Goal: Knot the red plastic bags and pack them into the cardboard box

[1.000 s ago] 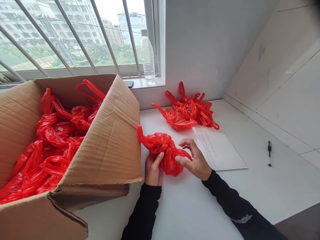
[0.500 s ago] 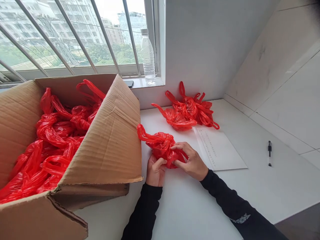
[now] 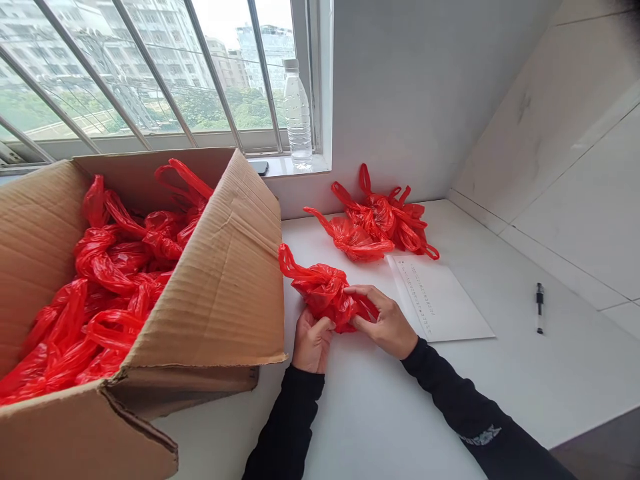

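A red bag (image 3: 325, 290) is held by both hands, low over the near part of the bench (image 3: 550, 380); whether its underside is borne by the bench cannot be told. Its thin, glossy plastic is bunched into a rounded, uneven bundle, marked all over by creases and pale highlights. A loop handle (image 3: 288, 268) is pointed outward at the upper left, close to the edge of the box (image 3: 215, 280), and a darker fold is gathered at the right. What is wrapped inside cannot be made out.

The near left edge of the bag is gripped by the left hand (image 3: 310, 343): the thumb is laid over the plastic, while the other fingers are partly hidden beneath. The fold at the right is pinched by the right hand (image 3: 389, 327), with the forefinger stretched across the top and the thumb set on the near side. How firmly it is squeezed cannot be told. Most of the bundle is thus placed beyond the left fingers and to the left of the right fingers.

More red bags (image 3: 107, 260) are heaped in the box, and a pile (image 3: 380, 217) of them is set farther back. Beside the right hand, a sheet (image 3: 445, 300) is laid flat.
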A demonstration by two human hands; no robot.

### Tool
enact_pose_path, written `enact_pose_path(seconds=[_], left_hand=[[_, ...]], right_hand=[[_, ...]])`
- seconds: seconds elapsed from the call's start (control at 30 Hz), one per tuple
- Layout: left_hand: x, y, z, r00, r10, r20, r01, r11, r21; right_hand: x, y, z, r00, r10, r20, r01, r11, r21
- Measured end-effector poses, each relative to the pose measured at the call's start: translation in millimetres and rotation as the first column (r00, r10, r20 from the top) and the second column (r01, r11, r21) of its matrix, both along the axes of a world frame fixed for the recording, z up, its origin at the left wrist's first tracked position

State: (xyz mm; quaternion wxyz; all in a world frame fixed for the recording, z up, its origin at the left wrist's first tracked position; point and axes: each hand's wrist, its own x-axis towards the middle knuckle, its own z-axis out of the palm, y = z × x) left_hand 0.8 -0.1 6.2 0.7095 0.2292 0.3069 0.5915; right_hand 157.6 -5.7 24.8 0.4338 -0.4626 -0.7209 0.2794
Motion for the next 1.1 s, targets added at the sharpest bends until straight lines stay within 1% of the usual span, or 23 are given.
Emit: enact_pose_path(seconds=[0.1,0.2,0.27,0.33,0.4,0.5,0.7,0.87,0.97,1.1], left_hand=[[1.3,-0.2,0.7,0.999,0.012,-0.031,-0.011,0.999,0.031],[1.5,0.2,0.1,0.998,0.047,-0.040,-0.046,0.999,0.022],[1.6,0.5,-0.4,0.998,0.064,-0.024,-0.064,0.998,0.009],[2.0,0.4,-0.2,0.998,0.068,-0.012,-0.068,0.998,0.006],[2.6,0.1,0.2,0.998,0.055,-0.006,-0.055,0.998,0.018],[2.9,-0.2,-0.6,0.999,0.037,-0.014,-0.036,0.998,0.045],[2.6,0.2,-4.3,0.996,0.028,-0.089,-0.024,0.999,0.047],[4.8,-1.3,-2.4,0.990,0.039,-0.136,-0.028,0.996,0.085],[5.5,-2.6,-1.2,0.993,0.037,-0.116,-0.026,0.996,0.089],[4.3,-3.5,0.0,0.999,-0.021,-0.039,0.024,0.998,0.063]], right_hand=[[0.9,-1.5,2.5,1.000,-0.007,-0.004,0.007,1.000,0.010],[1.4,-2.9,3.0,0.996,-0.084,-0.028,0.085,0.996,0.027],[1.2,-2.8,1.3,0.991,-0.135,0.003,0.135,0.990,0.036],[0.5,-1.7,-1.5,0.985,-0.156,0.072,0.153,0.987,0.043],[-0.4,-0.3,-4.5,0.981,-0.145,0.128,0.139,0.989,0.052],[-1.6,1.1,-7.1,0.982,-0.111,0.150,0.101,0.992,0.075],[-2.3,1.2,-5.8,0.988,-0.097,0.119,0.089,0.994,0.068],[-2.4,-0.4,-4.5,0.991,-0.123,0.056,0.117,0.989,0.092],[-2.3,-1.5,-3.0,0.994,-0.105,-0.016,0.106,0.989,0.100],[-2.9,-3.6,0.6,0.997,-0.056,-0.046,0.059,0.995,0.079]])
